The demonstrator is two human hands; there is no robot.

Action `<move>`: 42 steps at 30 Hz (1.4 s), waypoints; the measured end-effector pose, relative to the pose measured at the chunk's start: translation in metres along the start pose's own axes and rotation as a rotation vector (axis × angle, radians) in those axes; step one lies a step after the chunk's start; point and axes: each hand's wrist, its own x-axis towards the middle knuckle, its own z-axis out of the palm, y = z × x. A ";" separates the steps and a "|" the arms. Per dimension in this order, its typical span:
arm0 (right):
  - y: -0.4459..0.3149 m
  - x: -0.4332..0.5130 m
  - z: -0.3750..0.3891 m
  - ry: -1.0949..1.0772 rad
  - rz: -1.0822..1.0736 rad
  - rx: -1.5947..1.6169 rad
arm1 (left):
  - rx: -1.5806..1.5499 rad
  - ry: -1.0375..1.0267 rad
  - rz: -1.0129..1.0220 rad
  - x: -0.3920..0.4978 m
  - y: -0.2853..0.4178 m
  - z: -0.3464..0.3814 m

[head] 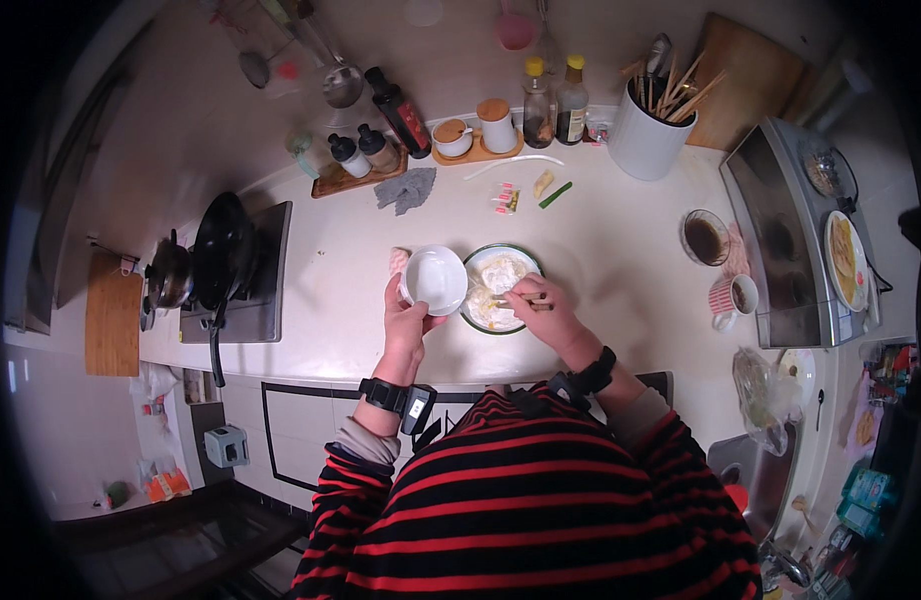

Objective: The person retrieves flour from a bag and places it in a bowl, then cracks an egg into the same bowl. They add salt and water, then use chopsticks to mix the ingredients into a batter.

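Note:
My left hand (409, 319) grips a small white bowl (436, 280) by its rim and side, tipped so its inside faces me. Just right of it stands a green-rimmed enamel basin (538, 264) holding white flour (499, 274) with some yellow bits in it. Over the basin's right side, my right hand (543, 311) holds a pair of chopsticks (534, 301); their tips point left into the flour. Part of the basin is covered by my right hand. A pink cloth (399, 260) shows partly behind the white bowl.
A wok (222, 247) sits on the cooktop (279, 277) at left. Seasoning bottles (538, 109) and a white utensil holder (650, 142) line the back. Ginger (542, 184), a scallion piece (556, 195) and a grey cloth (405, 190) lie before them. At right are a glass bowl of dark liquid (705, 237), a mug (733, 295) and an oven (768, 225).

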 end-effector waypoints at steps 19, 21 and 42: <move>-0.004 0.000 0.002 0.024 0.225 0.088 | -0.459 -0.148 -0.128 -0.004 -0.016 -0.026; -0.011 0.000 0.001 0.020 0.217 0.106 | -0.566 -0.140 -0.210 -0.003 -0.032 -0.041; 0.012 0.015 0.019 0.033 0.151 0.053 | -0.626 0.018 -0.346 0.036 -0.106 -0.088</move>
